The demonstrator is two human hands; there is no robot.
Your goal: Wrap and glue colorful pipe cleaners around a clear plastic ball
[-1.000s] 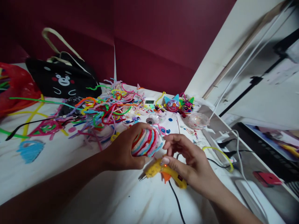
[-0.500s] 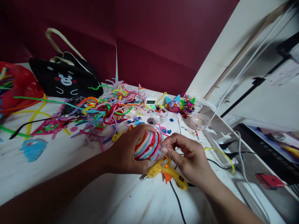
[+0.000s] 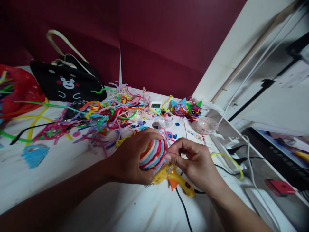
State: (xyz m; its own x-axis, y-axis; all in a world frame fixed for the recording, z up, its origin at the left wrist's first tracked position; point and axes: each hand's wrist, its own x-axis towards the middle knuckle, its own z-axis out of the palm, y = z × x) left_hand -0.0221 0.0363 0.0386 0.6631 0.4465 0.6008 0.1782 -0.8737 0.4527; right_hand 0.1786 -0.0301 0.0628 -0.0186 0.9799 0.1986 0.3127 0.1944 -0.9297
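A ball wrapped in striped pipe cleaners (image 3: 154, 154), in red, white, blue and pink, sits in my left hand (image 3: 131, 156), whose fingers curl round its left side. At the ball's right edge my right hand (image 3: 190, 158) pinches with thumb and forefinger; whatever is between the fingertips is too small to make out. Just below both hands a yellow hot glue gun (image 3: 166, 174) lies on the white table, its small light glowing red-orange and its metal nozzle pointing left.
Heaped pipe cleaners (image 3: 116, 112) spread behind my left hand, near a black bag (image 3: 69, 83). Farther back stand a small digital clock (image 3: 155, 105) and two pipe-cleaner cat heads (image 3: 179, 108). A clear bowl (image 3: 206, 125) and a power strip (image 3: 235, 154) lie to the right.
The ball has turned slightly in my left hand, so its stripes lie at a different angle. My right fingertips have shifted a little at its edge.
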